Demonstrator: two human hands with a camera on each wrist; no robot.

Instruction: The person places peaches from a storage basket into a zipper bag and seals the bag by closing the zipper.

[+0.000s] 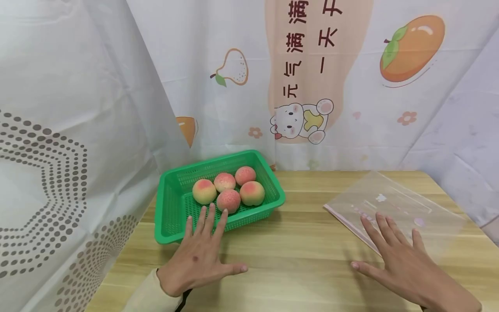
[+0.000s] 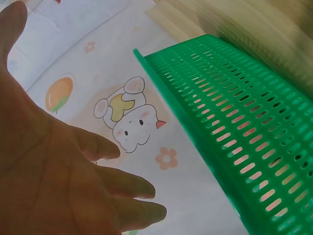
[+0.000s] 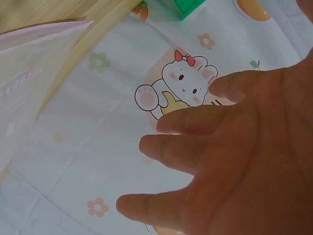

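Note:
My left hand [image 1: 200, 255] is spread with straight fingers just in front of the green plastic basket [image 1: 218, 161], its fingertips overlapping the near rim in the head view. Inside the basket lie several peaches [image 1: 228, 201], pink and yellow, grouped toward its right side. In the left wrist view the slotted wall of the basket [image 2: 220, 122] stands beside the outstretched fingers. My right hand [image 1: 405, 264], also spread, holds nothing and overlaps the near part of a clear zip bag [image 1: 405, 199] with a pale pink edge. That bag lies flat on the table's right side.
The wooden table [image 1: 288, 260] has light grain and ends at a white curtain [image 1: 241, 26] printed with fruit, a cartoon bear and lettering. A dotted white cloth [image 1: 78, 86] hangs along the left. Bare wood runs between basket and bag.

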